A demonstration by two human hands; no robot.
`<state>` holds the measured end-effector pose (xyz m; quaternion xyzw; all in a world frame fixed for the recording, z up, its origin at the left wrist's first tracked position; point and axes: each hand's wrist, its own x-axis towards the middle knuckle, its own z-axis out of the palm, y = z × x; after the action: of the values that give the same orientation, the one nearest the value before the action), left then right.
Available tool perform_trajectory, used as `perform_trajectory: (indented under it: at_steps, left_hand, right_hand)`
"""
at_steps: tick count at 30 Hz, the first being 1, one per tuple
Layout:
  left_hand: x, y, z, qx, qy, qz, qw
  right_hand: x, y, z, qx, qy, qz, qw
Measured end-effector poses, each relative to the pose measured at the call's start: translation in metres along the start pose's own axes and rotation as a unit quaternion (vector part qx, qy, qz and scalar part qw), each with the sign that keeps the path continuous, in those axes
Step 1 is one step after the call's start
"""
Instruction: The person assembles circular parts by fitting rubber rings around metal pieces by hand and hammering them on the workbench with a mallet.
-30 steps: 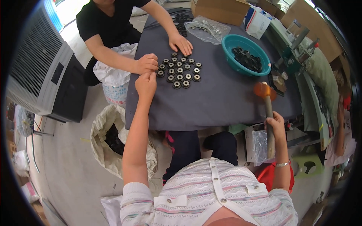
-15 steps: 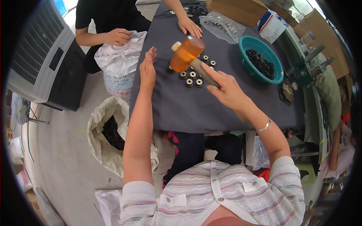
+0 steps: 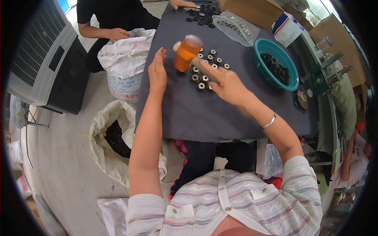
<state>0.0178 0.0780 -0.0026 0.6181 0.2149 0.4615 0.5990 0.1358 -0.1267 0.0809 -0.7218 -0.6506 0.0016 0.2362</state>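
The white sack [image 3: 125,53] bears blue, red lettering [image 3: 123,81].

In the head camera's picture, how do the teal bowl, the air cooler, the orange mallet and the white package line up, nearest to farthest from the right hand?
From the right hand:
1. Orange mallet: in its grip.
2. Teal bowl: just to its right.
3. White package: beyond the bowl, upper right.
4. Air cooler: far left.

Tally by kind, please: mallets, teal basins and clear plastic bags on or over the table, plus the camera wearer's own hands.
Orange mallet: 1
Teal basin: 1
Clear plastic bag: 1
Wearer's left hand and right hand: 2
Total: 5
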Motion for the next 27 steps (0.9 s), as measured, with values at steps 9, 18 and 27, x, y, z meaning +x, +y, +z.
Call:
perform_trajectory:
  at_steps: [9, 18, 27]
  left_hand:
    - [0.003, -0.003, 0.003, 0.036, 0.005, 0.015, 0.999]
    - [0.000, -0.002, 0.005, 0.006, 0.035, 0.012, 0.999]
    - [0.004, -0.003, 0.005, 0.030, 0.033, 0.020, 0.999]
  right_hand:
    - [0.020, 0.003, -0.008, -0.081, 0.016, 0.030, 0.996]
    - [0.022, 0.023, -0.001, -0.049, -0.023, 0.053, 0.997]
    - [0.037, 0.024, -0.001, -0.122, 0.005, 0.097, 0.988]
